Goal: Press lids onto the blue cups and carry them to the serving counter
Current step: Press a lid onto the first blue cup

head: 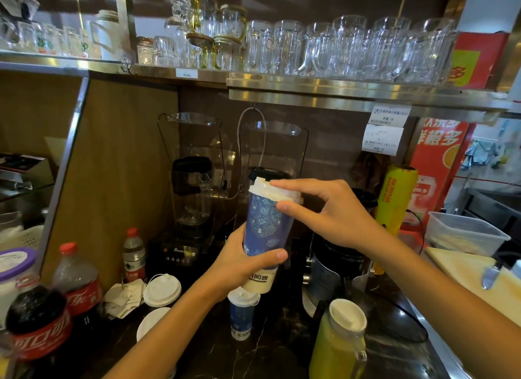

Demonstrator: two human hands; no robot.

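A tall blue patterned cup (263,226) is held up in the air, tilted slightly, above the dark counter. My left hand (239,263) grips its lower part. A white lid (270,192) sits on its rim, and my right hand (324,212) pinches the lid's edge between thumb and forefinger. A second blue cup (241,316) with a white lid stands on the counter directly below. Two loose white lids (162,289) lie on the counter at the left.
Two blenders (194,198) stand against the back wall. Cola bottles (79,280) and a water bottle (134,257) crowd the left. A jug of yellow-green juice (338,345) stands at front right, a plastic tub (462,234) beyond it. A shelf of glasses (338,48) hangs overhead.
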